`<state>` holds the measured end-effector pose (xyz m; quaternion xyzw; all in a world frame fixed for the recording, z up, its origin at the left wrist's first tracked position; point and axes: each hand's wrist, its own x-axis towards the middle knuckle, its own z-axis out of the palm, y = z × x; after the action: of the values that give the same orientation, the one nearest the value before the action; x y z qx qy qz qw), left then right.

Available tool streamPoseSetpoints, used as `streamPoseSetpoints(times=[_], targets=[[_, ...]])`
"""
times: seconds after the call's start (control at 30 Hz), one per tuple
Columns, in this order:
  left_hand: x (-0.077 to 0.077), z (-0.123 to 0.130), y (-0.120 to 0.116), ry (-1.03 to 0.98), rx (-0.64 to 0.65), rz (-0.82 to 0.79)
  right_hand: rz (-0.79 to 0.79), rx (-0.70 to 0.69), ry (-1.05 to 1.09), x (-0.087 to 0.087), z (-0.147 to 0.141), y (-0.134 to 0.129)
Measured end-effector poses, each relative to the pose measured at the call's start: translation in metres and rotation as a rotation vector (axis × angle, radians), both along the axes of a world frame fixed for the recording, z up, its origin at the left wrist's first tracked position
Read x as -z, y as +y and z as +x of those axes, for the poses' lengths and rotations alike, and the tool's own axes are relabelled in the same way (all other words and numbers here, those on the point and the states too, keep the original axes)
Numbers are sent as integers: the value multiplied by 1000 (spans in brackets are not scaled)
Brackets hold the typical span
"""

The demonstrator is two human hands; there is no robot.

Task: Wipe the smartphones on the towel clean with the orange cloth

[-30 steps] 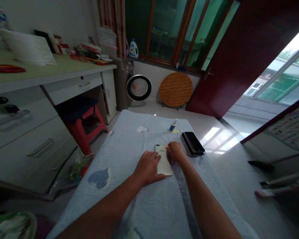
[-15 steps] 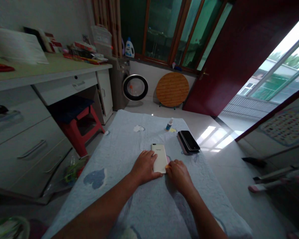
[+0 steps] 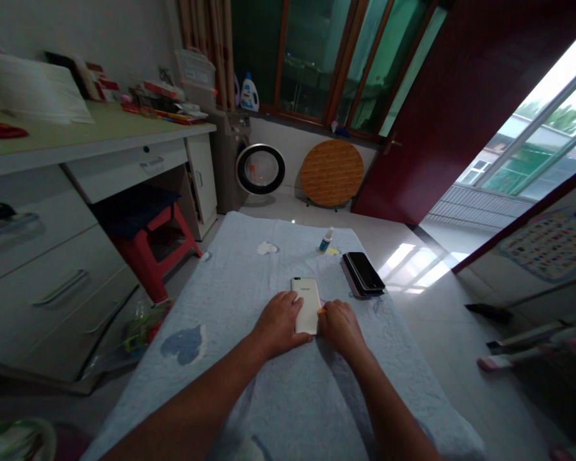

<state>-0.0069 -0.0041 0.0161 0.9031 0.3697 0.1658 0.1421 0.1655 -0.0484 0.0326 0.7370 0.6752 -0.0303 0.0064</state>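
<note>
A white phone (image 3: 309, 306) lies back up on the blue cloth-covered table (image 3: 249, 275), its camera end pointing away from me. My left hand (image 3: 279, 323) grips it from the left side, with the thumb along its near edge and the fingers on its back. At the phone's right edge, my right hand (image 3: 340, 328) is closed on a small orange piece (image 3: 322, 311), most of which the fingers hide. The orange tip touches the side of the phone.
A stack of dark phones (image 3: 363, 274) lies to the right on the cloth. Behind it stands a small spray bottle (image 3: 325, 241). A red stool (image 3: 160, 250) and a drawer desk (image 3: 77, 211) are at the left.
My right hand has slid a little away from me along the phone's right edge, with the orange piece. My left hand and the phone have stayed in place.
</note>
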Motion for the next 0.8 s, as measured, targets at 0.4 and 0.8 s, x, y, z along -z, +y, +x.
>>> streamPoseSetpoints(times=[0.4,0.8], targets=[[-2,0,1,-3,0,-21,6,104,-10,6,4,76],[-9,-2,-1,-25,1,-50,-35,-31,-11,-5,-14,106]])
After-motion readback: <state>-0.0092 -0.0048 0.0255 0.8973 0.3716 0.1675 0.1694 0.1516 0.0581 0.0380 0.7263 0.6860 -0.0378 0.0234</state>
